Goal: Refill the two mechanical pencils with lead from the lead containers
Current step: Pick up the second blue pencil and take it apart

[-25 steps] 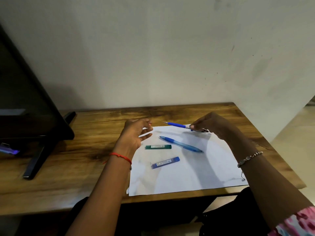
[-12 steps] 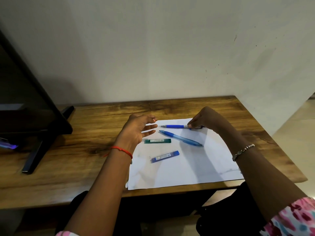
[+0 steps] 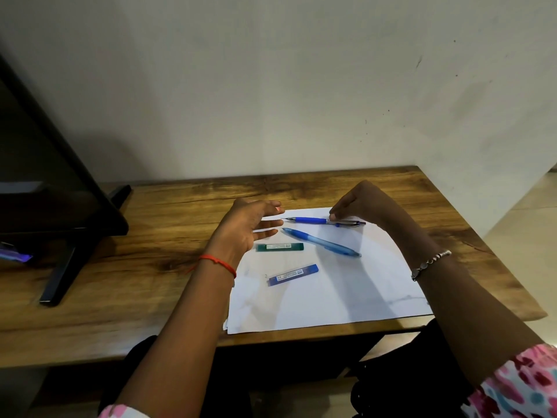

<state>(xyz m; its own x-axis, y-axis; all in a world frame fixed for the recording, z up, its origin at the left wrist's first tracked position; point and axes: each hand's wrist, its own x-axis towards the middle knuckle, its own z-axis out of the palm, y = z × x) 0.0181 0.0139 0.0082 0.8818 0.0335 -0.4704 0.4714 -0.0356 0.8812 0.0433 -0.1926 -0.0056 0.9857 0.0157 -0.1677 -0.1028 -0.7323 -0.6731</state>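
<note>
Closest to the body, on the white sheet (image 3: 331, 297) spread over the tabletop (image 3: 135, 282): blue lead container (image 3: 292, 275), lying flat, touched by neither of the hands. Just beyond, green lead container (image 3: 279, 246), also flat, near the left palm but apart from it. Further on, light blue mechanical pencil (image 3: 321, 242), resting slantwise on the sheet, free.

Above the sheet's left margin, left hand (image 3: 241, 229): relaxed, fingers spread and pointing right, holding nothing, near the tip of the dark blue mechanical pencil (image 3: 310, 220) without touching it. At the sheet's far edge, right hand (image 3: 361, 203): pinching that pencil on the barrel just behind the blue grip, fingertips curled down onto it.

Against a second ago: pencil no longer raised and tilted, now brought down almost level at the paper's far edge; cannot tell whether resting on it. No real shift of the left hand. Containers and second pencil in unchanged places.

For the task, as a judgement: very early. Neither pencil opened, no lead out, both containers yet to be picked up. Looks like steadying the first pencil before opening it, or parking it to reach for a container; cannot say which.

Farthest off: dark monitor (image 3: 54, 191) on its stand at left, plain wall (image 3: 301, 101) behind.
</note>
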